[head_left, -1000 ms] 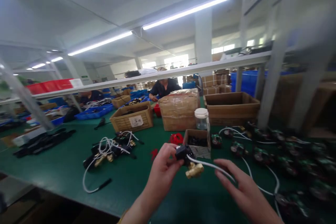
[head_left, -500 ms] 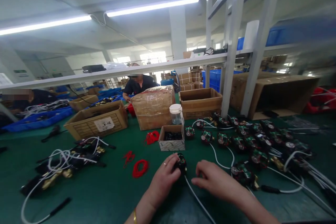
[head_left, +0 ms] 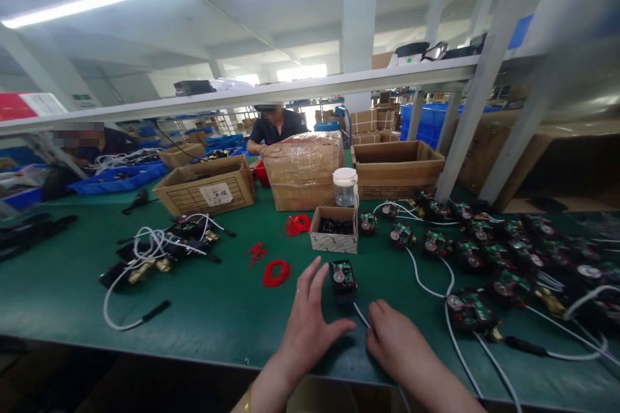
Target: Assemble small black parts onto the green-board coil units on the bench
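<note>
A small black valve unit (head_left: 342, 276) with a green top stands on the green table (head_left: 217, 310), its white cable (head_left: 361, 316) trailing toward me. My left hand (head_left: 310, 322) lies just left of it, fingers stretched and spread, holding nothing. My right hand (head_left: 394, 342) rests on the table by the cable, fingers curled down; I cannot make out whether it pinches the cable. A red ring (head_left: 276, 272) lies left of my left hand.
Several wired valve units (head_left: 475, 251) cover the table's right side. A small open carton (head_left: 334, 237), a white-lidded jar (head_left: 345, 187), a taped parcel (head_left: 303, 170) and open boxes (head_left: 208, 186) stand behind. A pile of cabled parts (head_left: 165, 248) lies left. Other people work at the far side.
The valve unit went from being held up in my left hand to standing on the table. My left hand let go and opened beside it.
</note>
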Motion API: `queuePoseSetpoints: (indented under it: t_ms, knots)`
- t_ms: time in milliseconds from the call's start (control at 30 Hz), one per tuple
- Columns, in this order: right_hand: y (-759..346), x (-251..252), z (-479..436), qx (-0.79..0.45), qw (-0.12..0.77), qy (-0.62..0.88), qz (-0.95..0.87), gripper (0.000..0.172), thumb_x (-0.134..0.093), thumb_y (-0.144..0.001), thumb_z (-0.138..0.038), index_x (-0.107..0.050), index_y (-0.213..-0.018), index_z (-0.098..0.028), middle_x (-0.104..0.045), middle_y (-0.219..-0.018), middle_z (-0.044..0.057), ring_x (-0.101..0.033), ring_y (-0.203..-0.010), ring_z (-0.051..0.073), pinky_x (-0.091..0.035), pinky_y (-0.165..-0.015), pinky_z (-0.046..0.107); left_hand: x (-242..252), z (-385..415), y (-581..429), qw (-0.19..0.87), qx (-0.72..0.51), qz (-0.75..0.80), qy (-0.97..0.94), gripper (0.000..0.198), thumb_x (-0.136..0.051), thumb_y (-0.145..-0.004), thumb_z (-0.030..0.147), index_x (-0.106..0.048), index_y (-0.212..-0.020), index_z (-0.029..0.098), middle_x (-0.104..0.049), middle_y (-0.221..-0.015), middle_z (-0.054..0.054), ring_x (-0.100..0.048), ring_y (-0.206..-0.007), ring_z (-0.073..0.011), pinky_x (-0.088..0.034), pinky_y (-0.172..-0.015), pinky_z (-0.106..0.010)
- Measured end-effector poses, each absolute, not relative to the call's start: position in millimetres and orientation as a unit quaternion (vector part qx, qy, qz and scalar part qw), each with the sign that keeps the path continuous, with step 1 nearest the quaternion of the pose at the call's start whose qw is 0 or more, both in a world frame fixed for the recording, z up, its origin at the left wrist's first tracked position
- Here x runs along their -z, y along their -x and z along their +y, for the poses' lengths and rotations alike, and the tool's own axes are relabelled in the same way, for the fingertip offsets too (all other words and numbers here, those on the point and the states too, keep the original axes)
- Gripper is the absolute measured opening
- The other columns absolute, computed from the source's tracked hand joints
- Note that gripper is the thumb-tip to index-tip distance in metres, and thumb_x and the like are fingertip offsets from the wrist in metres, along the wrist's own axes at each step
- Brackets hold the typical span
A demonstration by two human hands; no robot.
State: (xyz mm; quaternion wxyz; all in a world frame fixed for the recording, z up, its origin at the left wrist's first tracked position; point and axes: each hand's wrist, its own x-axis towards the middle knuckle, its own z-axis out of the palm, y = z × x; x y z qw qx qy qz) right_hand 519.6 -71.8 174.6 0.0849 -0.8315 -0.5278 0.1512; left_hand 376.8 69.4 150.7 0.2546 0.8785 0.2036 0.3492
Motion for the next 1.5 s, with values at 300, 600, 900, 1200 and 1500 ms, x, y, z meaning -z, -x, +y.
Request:
queuePoseSetpoints:
  t_ms: [300, 600, 900, 1200, 1500]
  knots:
    - [-540, -176, -79, -0.201, 0.125, 0.825, -0.513, 0.018, -0.045, -0.096, -0.005, -0.057, -0.104, -0.017, -0.071, -0.094, 0.008, -0.07, -0.089, 0.023, -0.04, -0.072, 0.03, -161, 72, -411, 0.406, -0.317, 0.248, -0.821, 0.073, -0.084, -0.061, 0.002, -0.055, -0.123, 0.025, -0.055, -0.133, -0.007, -0.056, -0.128, -0.0284, -0.044, -0.115, -0.052]
    - [-582, -202, -51, -0.023, -0.003, 0.858, -0.513, 0.016, -0.053, -0.101, -0.019, -0.068, -0.098, -0.017, -0.065, -0.096, 0.011, -0.067, -0.079, 0.023, -0.039, -0.064, 0.031, -136, 64, -409, 0.325, -0.331, 0.226, -0.856, 0.067, -0.082, -0.065, -0.001, -0.055, -0.12, 0.027, -0.05, -0.138, -0.006, -0.054, -0.131, -0.0297, -0.046, -0.116, -0.054]
    - [-579, -182, -46, -0.028, 0.13, 0.826, -0.547, 0.012, -0.054, -0.094, -0.011, -0.064, -0.095, -0.019, -0.063, -0.1, 0.009, -0.058, -0.098, 0.026, -0.045, -0.085, 0.037, -139, 60, -410, 0.32, -0.329, 0.214, -0.862, 0.055, -0.079, -0.075, 0.006, -0.054, -0.119, 0.027, -0.054, -0.141, -0.007, -0.053, -0.134, -0.0278, -0.044, -0.117, -0.054]
    - [-556, -175, -56, -0.179, 0.308, 0.734, -0.578, 0.014, -0.051, -0.095, -0.019, -0.062, -0.087, -0.023, -0.065, -0.089, 0.003, -0.062, -0.084, 0.02, -0.048, -0.076, 0.032, -143, 57, -410, 0.324, -0.323, 0.197, -0.867, 0.052, -0.067, -0.081, 0.004, -0.054, -0.127, 0.026, -0.053, -0.148, -0.009, -0.05, -0.139, -0.0272, -0.042, -0.12, -0.053]
    - [-554, -157, -50, -0.166, 0.361, 0.708, -0.585, 0.022, -0.045, -0.102, -0.029, -0.063, -0.092, -0.024, -0.061, -0.095, 0.006, -0.063, -0.088, 0.023, -0.051, -0.08, 0.036, -151, 56, -410, 0.327, -0.316, 0.203, -0.867, 0.047, -0.062, -0.082, 0.003, -0.057, -0.124, 0.024, -0.054, -0.148, -0.008, -0.05, -0.138, -0.025, -0.042, -0.12, -0.046]
